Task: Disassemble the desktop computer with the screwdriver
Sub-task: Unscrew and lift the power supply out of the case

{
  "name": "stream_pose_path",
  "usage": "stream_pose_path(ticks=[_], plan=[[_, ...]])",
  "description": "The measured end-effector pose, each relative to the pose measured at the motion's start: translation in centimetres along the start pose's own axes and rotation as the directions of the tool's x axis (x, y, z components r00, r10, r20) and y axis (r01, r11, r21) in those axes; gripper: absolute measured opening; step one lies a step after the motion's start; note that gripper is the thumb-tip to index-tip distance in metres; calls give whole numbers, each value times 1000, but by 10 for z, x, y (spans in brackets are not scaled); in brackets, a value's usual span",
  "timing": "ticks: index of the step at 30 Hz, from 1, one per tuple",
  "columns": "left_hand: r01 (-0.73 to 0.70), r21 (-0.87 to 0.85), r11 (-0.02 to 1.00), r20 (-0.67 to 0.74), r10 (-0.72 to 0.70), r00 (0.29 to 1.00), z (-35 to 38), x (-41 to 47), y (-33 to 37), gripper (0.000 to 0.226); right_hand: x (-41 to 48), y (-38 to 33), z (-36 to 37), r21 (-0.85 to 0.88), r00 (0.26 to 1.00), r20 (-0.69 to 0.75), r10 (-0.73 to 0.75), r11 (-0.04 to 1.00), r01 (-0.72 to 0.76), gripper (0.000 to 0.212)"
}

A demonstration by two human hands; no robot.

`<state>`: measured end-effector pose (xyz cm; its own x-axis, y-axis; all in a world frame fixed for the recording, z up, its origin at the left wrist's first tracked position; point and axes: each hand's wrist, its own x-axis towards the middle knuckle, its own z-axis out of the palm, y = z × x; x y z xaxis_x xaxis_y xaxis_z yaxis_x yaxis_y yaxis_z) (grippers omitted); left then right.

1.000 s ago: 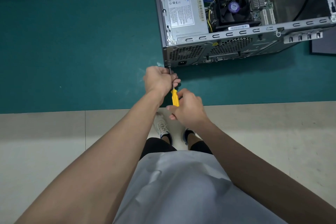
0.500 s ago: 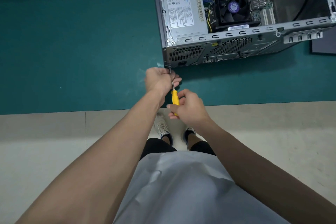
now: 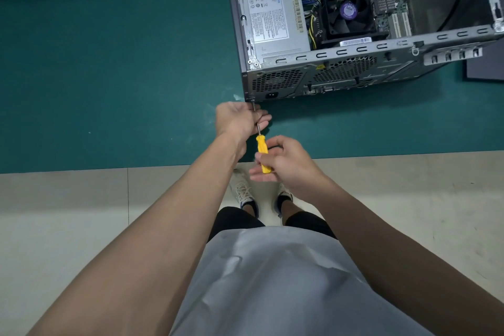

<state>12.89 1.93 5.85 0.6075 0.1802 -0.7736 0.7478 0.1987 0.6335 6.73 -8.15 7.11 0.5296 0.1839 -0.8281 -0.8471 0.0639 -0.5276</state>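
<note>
Bare perforated metal case [image 3: 313, 82], matt.

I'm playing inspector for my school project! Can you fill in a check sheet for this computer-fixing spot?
Surface: green mat, flat, with a few pale specks.
Job's things: case open on top, showing the fan and power supply; screwdriver with a yellow handle, tip at the case's near left corner.
Clutter: dark panel lying at the right edge.
Hands: left hand curls round the shaft; right hand pinches the handle.
Cables: wires inside the case, beside the fan.
Surroundings: pale tiled floor; the person's shoes below.
</note>
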Motion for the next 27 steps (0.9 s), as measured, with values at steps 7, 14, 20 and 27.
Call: stream_pose_path(ticks=[7, 14, 20, 27], plan=[[53, -143, 988, 50, -46, 998, -2, -2, 0, 10, 0, 0, -1, 106, 998, 47, 33, 994, -38, 24], [-4, -71, 997, -16, 3, 1000, 5, 0, 1, 11, 3, 2, 4, 28, 997, -74, -14, 999, 16, 18], [52, -157, 986, 86, -39, 996, -1, 2, 1, 18, 1, -3, -3, 61, 1000, -29, 8, 998, -6, 14], [-5, -130, 991, -73, -5, 997, 5, 0, 0, 7, 11, 0, -2, -149, 977, -199, -81, 988, 52, 21]])
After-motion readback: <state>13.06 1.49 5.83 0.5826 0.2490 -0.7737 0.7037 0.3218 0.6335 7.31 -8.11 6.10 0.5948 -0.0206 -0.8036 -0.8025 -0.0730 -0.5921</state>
